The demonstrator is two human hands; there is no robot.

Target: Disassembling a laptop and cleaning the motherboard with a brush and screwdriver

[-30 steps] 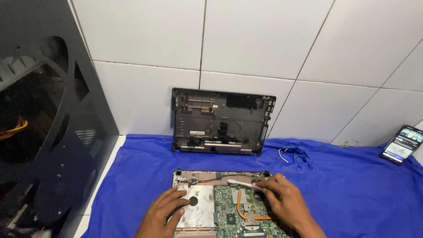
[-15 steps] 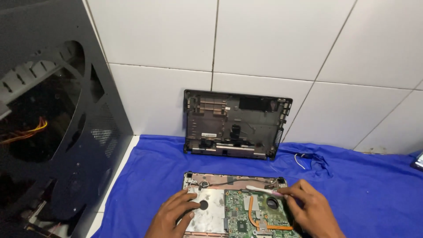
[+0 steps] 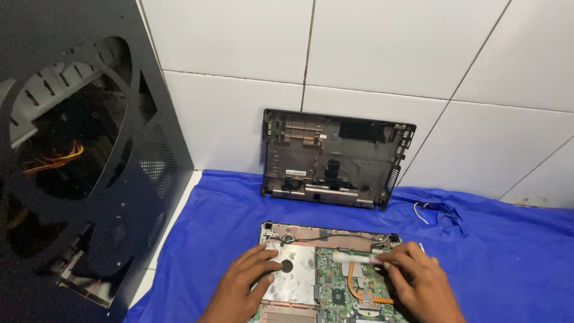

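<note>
Brushing across the green board, the right hand (image 3: 418, 278) pinches a pale slim tool (image 3: 353, 257), tip resting over the opened laptop base (image 3: 329, 269) at the worktop's near edge. The left hand (image 3: 245, 284) lies flat, fingers spread, steadying the metal plate (image 3: 296, 278); light, even strokes look wisest around the copper heat pipe (image 3: 359, 287).

A white tiled wall (image 3: 382, 54) rises behind a blue cloth (image 3: 203, 239); a black computer case (image 3: 89, 167) stands left.
</note>
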